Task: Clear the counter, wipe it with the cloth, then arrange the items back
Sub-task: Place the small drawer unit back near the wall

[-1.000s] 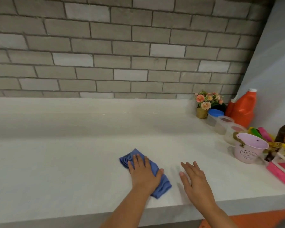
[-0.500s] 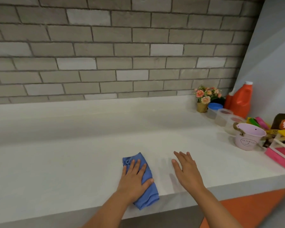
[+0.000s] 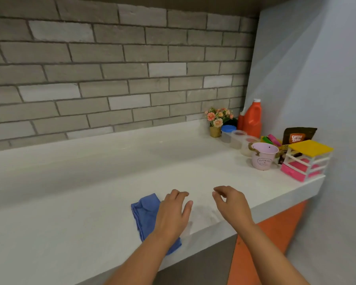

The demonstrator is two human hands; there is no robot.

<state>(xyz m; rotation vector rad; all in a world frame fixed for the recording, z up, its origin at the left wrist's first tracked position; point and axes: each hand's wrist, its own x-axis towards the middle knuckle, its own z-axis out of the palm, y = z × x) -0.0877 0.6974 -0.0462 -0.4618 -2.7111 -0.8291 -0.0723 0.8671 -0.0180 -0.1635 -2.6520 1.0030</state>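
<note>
now left hand (image 3: pixel 173 214) loose over the cloth (image 3: pixel 145 210); right hand (image 3: pixel 232 206) loose, empty.

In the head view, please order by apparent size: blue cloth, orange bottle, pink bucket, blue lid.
1. blue cloth, nearest the camera, partly hidden by the left hand
2. orange bottle and pink bucket: about alike, not ranked
3. blue lid

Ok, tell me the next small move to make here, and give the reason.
Probably reach the right hand toward the pink bucket, to start putting items back. The blue cloth lies near the front edge of the counter; the left hand is above it without gripping it. Both hands hold nothing, and the items crowd the right end, the bucket nearest.
</note>
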